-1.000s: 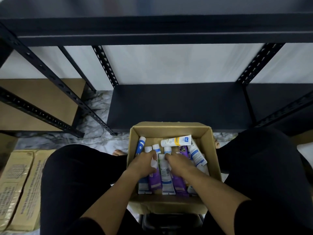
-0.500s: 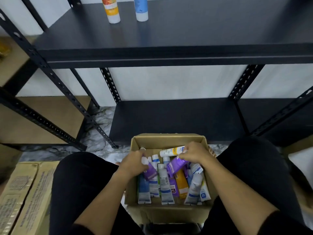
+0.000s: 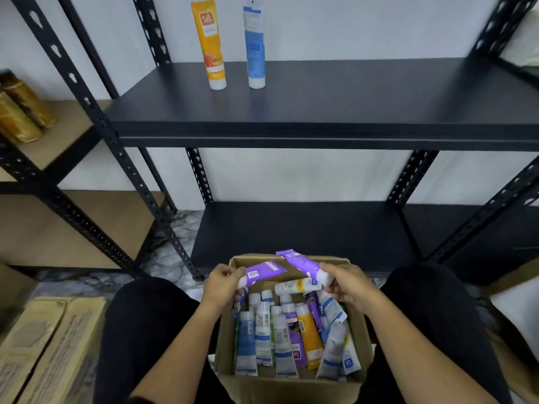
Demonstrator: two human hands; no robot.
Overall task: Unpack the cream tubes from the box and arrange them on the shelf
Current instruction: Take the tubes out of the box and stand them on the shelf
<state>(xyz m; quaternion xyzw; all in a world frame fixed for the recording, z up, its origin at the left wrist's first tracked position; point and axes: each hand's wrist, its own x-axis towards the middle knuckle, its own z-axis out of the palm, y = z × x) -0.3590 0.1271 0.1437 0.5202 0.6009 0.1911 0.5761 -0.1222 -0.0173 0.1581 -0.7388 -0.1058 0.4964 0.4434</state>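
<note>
An open cardboard box [image 3: 360, 330] between my knees holds several cream tubes [image 3: 280, 336], white, blue, purple and orange. My left hand [image 3: 223, 284] grips one purple tube [image 3: 264, 272] by its cap end, just above the box's far left corner. My right hand [image 3: 347, 284] grips a second purple tube [image 3: 300, 263] by its white cap, over the far right side. The two purple tubes cross at their flat ends. On the black upper shelf [image 3: 350, 97] an orange tube [image 3: 210, 45] and a blue-and-white tube [image 3: 255, 45] stand upright on their caps.
A black lower shelf [image 3: 306, 234] lies just beyond the box. Slotted black posts [image 3: 96, 118] frame the rack. Golden cans [image 3: 20, 112] sit on a wooden shelf at left. Flat cardboard cartons [image 3: 49, 354] lie on the marble floor at lower left.
Both hands have lifted out of the box, each with a purple tube, from among the tubes. The view has tilted up, so the upper shelf and its two tubes show fully.
</note>
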